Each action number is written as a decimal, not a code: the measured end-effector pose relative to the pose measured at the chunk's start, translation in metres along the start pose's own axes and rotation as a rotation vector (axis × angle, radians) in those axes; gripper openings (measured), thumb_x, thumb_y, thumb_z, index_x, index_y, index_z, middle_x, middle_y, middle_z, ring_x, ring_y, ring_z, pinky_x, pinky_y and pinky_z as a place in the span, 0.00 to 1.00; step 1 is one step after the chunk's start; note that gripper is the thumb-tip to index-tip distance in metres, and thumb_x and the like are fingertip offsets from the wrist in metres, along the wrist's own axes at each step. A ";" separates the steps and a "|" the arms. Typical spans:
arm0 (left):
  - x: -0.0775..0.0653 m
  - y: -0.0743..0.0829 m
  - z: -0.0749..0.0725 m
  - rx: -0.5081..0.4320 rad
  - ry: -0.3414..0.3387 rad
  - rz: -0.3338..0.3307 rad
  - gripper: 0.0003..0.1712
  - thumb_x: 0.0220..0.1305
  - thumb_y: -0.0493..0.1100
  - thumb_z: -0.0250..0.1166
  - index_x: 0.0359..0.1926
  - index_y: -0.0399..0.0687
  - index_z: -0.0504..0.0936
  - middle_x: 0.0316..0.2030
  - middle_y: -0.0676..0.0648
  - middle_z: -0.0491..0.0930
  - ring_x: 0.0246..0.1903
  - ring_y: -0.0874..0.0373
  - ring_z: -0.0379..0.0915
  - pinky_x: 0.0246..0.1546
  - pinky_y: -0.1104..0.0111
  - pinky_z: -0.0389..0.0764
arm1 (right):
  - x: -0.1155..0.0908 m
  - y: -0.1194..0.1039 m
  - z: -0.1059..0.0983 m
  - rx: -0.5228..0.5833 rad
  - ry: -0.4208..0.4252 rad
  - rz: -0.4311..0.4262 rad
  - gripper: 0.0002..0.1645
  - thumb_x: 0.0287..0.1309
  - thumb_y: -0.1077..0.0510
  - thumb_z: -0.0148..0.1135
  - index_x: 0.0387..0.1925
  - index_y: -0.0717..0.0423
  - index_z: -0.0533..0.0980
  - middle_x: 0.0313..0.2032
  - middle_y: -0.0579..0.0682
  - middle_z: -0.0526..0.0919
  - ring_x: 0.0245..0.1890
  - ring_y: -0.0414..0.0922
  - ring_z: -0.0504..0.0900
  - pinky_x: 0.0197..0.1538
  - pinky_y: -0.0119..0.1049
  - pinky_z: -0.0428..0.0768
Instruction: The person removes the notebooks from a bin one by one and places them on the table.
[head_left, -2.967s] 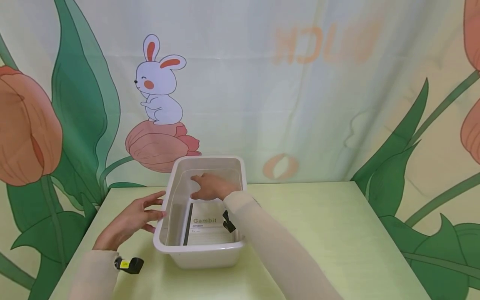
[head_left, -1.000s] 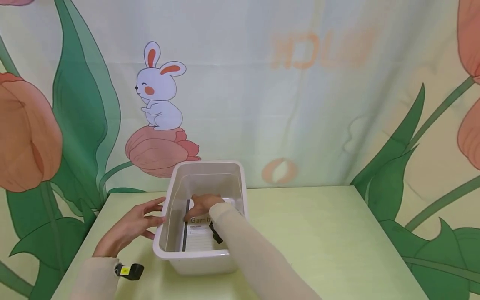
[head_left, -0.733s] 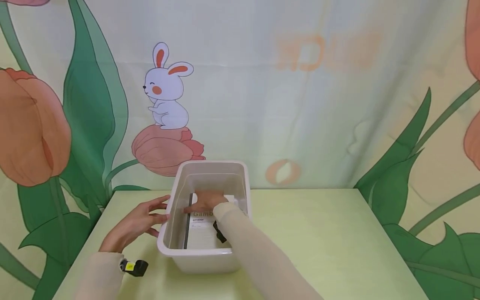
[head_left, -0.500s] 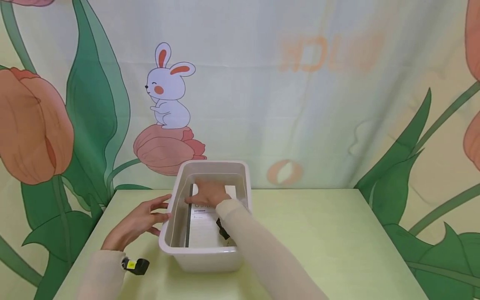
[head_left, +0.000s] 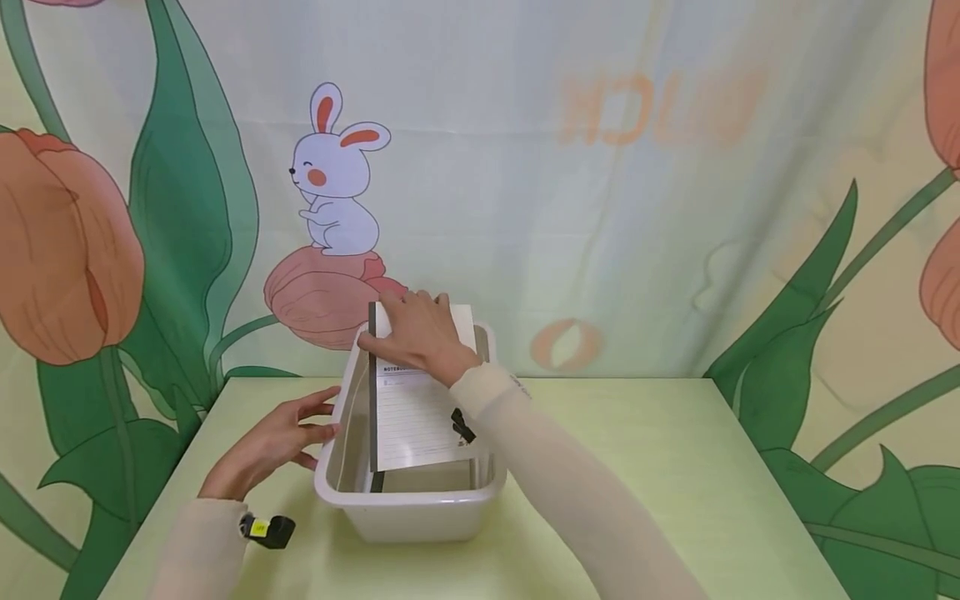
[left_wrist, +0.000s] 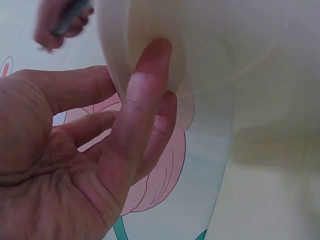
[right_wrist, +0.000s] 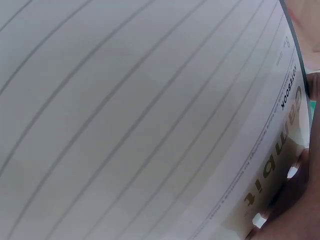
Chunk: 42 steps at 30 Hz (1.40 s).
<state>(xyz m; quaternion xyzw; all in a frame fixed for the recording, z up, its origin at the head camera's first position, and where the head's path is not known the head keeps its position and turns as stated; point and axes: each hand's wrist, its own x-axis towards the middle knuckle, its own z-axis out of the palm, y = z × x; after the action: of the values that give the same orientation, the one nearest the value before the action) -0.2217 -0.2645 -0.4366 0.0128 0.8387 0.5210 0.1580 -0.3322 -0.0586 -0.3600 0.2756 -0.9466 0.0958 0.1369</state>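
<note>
Notebook (head_left: 420, 425): lined face, dk band down L edge; "Gambit" & "NOTEBOOK" print legible in R wrist view. Held tilted over bin opening, far end up above rim, near end within rim outline as seen from head view. Clearance of near end from bin floor: can't tell.
R hand (head_left: 420, 333): closed on notebook's far end; fingers reach over & behind top edge, thumb near banded edge. Grip appears firm; exact finger pressure n/a.
L hand (head_left: 273, 437): fingers spread, slightly bent, tips against outer L wall of bin just under rim; nothing gripped. Prob. steadying.
Plastic bin (head_left: 397, 500): off-white, upright on table (head_left: 615, 483), rounded corners.
Bin floor: dk strip (head_left: 377, 482) beside pale surface, poss. 2nd notebook; unconfirmed, mostly hidden.
Wrist cams: 1 ea. cuff, L (head_left: 268, 531) & R (head_left: 462, 425).
Backdrop: printed curtain (head_left: 487, 208), rabbit & tulips, behind table.
Step in hand (judged): lift-out of notebook, approx. midway; near end not yet past rim.
Next move (judged): calls for more height w/ same hold, near end clear of front rim & side walls, L hand bracing bin vs. tipping.
</note>
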 end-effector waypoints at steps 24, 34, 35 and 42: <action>-0.003 0.001 0.000 -0.008 0.004 0.012 0.44 0.69 0.46 0.62 0.78 0.52 0.49 0.69 0.32 0.60 0.61 0.36 0.70 0.40 0.59 0.87 | -0.081 0.075 -0.120 -0.109 0.366 -0.173 0.24 0.52 0.35 0.52 0.38 0.48 0.71 0.26 0.44 0.66 0.31 0.44 0.65 0.43 0.44 0.64; -0.001 0.001 0.003 -0.007 -0.003 0.012 0.43 0.69 0.45 0.61 0.78 0.53 0.49 0.69 0.32 0.60 0.60 0.37 0.71 0.39 0.59 0.87 | -0.123 0.180 -0.068 -0.073 0.232 0.102 0.21 0.54 0.37 0.56 0.33 0.49 0.68 0.24 0.46 0.67 0.28 0.47 0.66 0.39 0.43 0.60; -0.001 0.001 0.003 -0.007 -0.003 0.012 0.43 0.69 0.45 0.61 0.78 0.53 0.49 0.69 0.32 0.60 0.60 0.37 0.71 0.39 0.59 0.87 | -0.124 0.188 -0.058 -0.070 0.209 0.123 0.21 0.55 0.37 0.56 0.32 0.49 0.68 0.24 0.47 0.68 0.28 0.47 0.66 0.39 0.43 0.60; -0.002 -0.001 0.001 0.001 -0.006 0.031 0.43 0.69 0.45 0.62 0.78 0.52 0.49 0.68 0.32 0.61 0.57 0.40 0.74 0.38 0.58 0.87 | -0.120 0.218 0.020 -0.041 0.104 0.193 0.28 0.57 0.33 0.53 0.46 0.50 0.74 0.36 0.49 0.77 0.38 0.50 0.74 0.44 0.47 0.63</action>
<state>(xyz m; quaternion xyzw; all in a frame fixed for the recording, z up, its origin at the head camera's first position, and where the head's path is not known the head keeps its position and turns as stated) -0.2193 -0.2642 -0.4379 0.0274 0.8382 0.5228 0.1527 -0.3582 0.1763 -0.4399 0.1749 -0.9622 0.1034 0.1815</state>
